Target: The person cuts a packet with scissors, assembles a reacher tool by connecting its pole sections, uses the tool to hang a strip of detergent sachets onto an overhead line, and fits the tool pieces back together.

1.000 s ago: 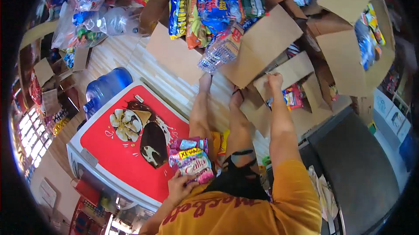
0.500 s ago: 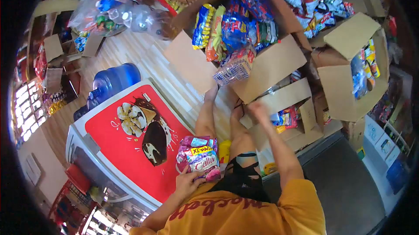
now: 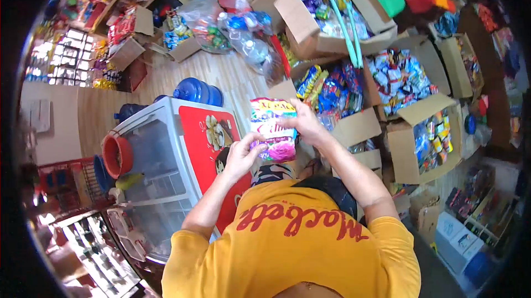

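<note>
A pink and purple Calla detergent packet (image 3: 279, 144) is held up in front of my chest, its printed side towards me. Its lower left side is gripped by my left hand (image 3: 243, 155), with the thumb lying over the front. On the upper right edge my right hand (image 3: 307, 124) closes round the packet, fingers partly hidden behind it. Just beyond the packet stands an open cardboard box of blue, yellow and other packs (image 3: 334, 90).
A white chest freezer with a red lid (image 3: 194, 126) is close on my left, with blue water jugs (image 3: 199, 92) behind it. Open cardboard boxes (image 3: 421, 172) of packets crowd the right. A bag of plastic bottles (image 3: 251, 49) lies ahead on the wooden floor (image 3: 166, 71).
The packet has risen from my lap to chest height. My right hand has come from beside the boxes to grip it along with my left. The view has tilted upward.
</note>
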The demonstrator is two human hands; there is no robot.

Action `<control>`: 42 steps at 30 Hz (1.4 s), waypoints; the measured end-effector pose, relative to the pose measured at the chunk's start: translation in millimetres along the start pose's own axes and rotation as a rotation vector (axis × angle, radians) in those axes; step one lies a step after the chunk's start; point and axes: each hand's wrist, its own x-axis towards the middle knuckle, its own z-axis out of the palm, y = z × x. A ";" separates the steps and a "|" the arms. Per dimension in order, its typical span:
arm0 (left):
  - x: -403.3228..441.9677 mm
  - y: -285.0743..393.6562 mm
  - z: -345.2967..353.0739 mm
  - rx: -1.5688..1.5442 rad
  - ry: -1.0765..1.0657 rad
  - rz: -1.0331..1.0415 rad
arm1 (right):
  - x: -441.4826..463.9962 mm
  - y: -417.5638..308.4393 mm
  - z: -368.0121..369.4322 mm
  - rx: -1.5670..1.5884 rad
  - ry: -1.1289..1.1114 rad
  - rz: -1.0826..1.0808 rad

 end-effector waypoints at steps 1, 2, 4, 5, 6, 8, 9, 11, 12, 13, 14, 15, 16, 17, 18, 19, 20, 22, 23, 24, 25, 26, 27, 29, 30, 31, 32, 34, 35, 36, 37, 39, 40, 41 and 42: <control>0.8 18.3 -9.2 0.082 0.031 0.007 | 7.0 -15.2 12.6 0.007 0.006 -0.052; -0.8 34.9 -17.1 0.162 0.057 0.005 | 7.6 -33.5 22.3 -0.077 -0.022 -0.208; 8.1 31.3 -28.5 -0.204 0.218 0.209 | 6.9 -72.2 46.7 -0.081 -0.027 -0.310; 10.8 33.6 -35.6 -0.354 0.303 0.253 | 0.2 -99.1 61.4 -0.068 -0.043 -0.327; 11.6 29.7 -45.7 -0.376 0.327 0.321 | -10.0 -122.9 75.8 -0.052 -0.055 -0.335; 19.5 38.6 -60.2 -0.404 0.448 0.596 | -16.1 -153.7 92.6 -0.075 -0.078 -0.403; 22.8 36.7 -67.3 -0.235 0.505 0.604 | -21.7 -164.5 101.2 -0.113 -0.103 -0.415; 31.6 45.4 -72.6 -0.055 0.478 0.477 | -27.7 -176.6 112.3 -0.171 -0.165 -0.475; 34.4 48.9 -72.2 0.031 0.457 0.408 | -29.7 -178.3 117.8 -0.189 -0.205 -0.514; 43.5 32.9 -68.3 -0.055 0.298 0.365 | -33.6 -180.8 127.2 -0.160 -0.226 -0.539; 56.3 19.8 -63.1 -0.152 0.044 0.353 | -33.0 -181.8 129.4 -0.148 -0.239 -0.531; 66.9 -4.4 -53.5 -0.256 -0.090 0.221 | -33.5 -187.4 132.0 -0.110 -0.234 -0.543; 68.3 -11.2 -47.9 -0.355 -0.226 0.083 | -32.5 -194.3 133.8 -0.068 -0.228 -0.554; 67.4 -17.2 -42.6 -0.378 -0.185 0.098 | -25.6 -201.4 132.3 -0.025 -0.220 -0.601; 62.6 -8.4 -38.9 -0.400 -0.147 0.110 | -16.9 -210.2 131.9 -0.002 -0.162 -0.692; 55.0 -1.1 -35.8 -0.426 -0.110 0.118 | -7.8 -218.3 124.5 0.004 -0.131 -0.651; 45.7 5.0 -34.9 -0.462 -0.105 0.130 | 4.6 -224.6 110.8 0.011 -0.099 -0.604; 27.9 14.8 -38.6 -0.531 -0.092 0.152 | 74.7 -204.7 41.3 -0.119 -0.060 -0.631; 19.7 12.1 -44.1 -0.442 -0.103 0.096 | 85.8 -184.8 10.5 -0.288 0.160 -0.520; 12.9 8.3 -48.7 -0.452 -0.104 0.034 | 94.5 -166.2 -23.1 -0.454 0.376 -0.399; 7.7 4.0 -53.4 -0.459 -0.103 -0.025 | 102.8 -143.7 -64.9 -0.658 0.494 -0.373; 2.7 -0.1 -57.5 -0.468 -0.099 -0.083 | 109.5 -117.5 -111.3 -0.864 0.609 -0.340; -1.8 -2.4 -61.2 -0.490 -0.052 -0.124 | 115.8 -87.7 -158.3 -0.986 0.815 -0.330; -12.0 -13.4 -61.1 -0.520 0.039 -0.211 | 101.1 -56.8 -213.7 -1.129 1.062 -0.074; -16.2 -21.1 -57.3 -0.526 0.080 -0.254 | 101.8 -44.3 -245.5 -1.145 1.087 0.022; -19.3 -27.1 -52.5 -0.579 0.117 -0.279 | 97.0 -38.6 -251.5 -1.096 1.141 0.045; -23.6 -33.8 -45.5 -0.633 0.153 -0.308 | 103.2 -34.6 -266.9 -1.026 1.131 -0.006; -27.1 -57.4 -35.8 -0.692 0.178 -0.418 | 119.2 -7.9 -304.3 -0.890 1.102 -0.094; -26.3 -58.3 -33.7 -0.730 0.191 -0.435 | 133.0 1.7 -319.3 -0.807 1.151 -0.076; -27.4 -57.4 -31.5 -0.765 0.206 -0.455 | 137.0 -2.4 -319.8 -0.775 1.115 -0.041; -25.3 -54.4 -30.4 -0.789 0.210 -0.488 | 137.7 -11.7 -311.7 -0.740 1.078 -0.006; -22.3 -54.9 -27.3 -0.795 0.181 -0.504 | 134.7 -23.8 -300.0 -0.715 1.026 0.007; -19.9 -56.8 -27.5 -0.796 0.164 -0.499 | 140.5 -20.0 -311.2 -0.770 1.108 -0.083; -20.7 -62.7 -25.6 -0.798 0.147 -0.516 | 140.8 -17.8 -321.5 -0.759 1.154 -0.117; -19.6 -66.8 -24.1 -0.789 0.129 -0.538 | 130.8 -28.3 -315.5 -0.750 1.203 -0.155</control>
